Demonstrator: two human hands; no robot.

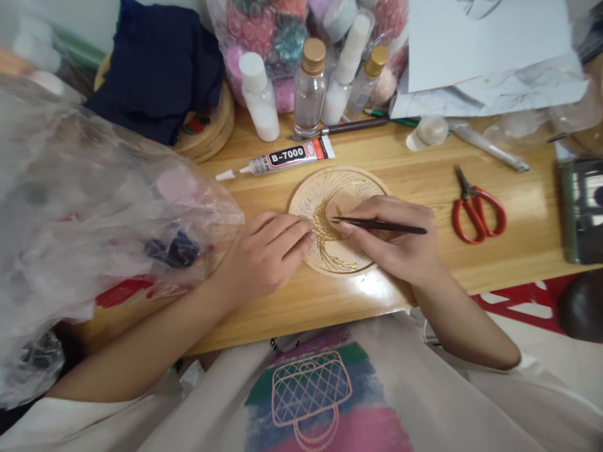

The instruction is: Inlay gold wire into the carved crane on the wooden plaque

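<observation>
On the table lies a round wooden disc [301, 202] with printed lines, partly covered by a gold wire pattern [322, 221]. My right hand [400, 235] grips dark tweezers [381, 225], whose tips point left over the gold wire near the disc's middle. My left hand [273, 251] rests on the disc's left edge with its fingers curled together. Its fingertips meet beside the wire, and whatever they pinch is too small or hidden to make out. Part of the disc's right side is hidden under my right hand.
Behind the disc lies a B-7000 glue tube [287, 158] beside its cap [225, 176]. Several small bottles [311, 94] stand farther back. Red-handled pliers [478, 210] lie at right. A clear plastic bag [117, 188] covers the left side. White papers [485, 50] lie back right.
</observation>
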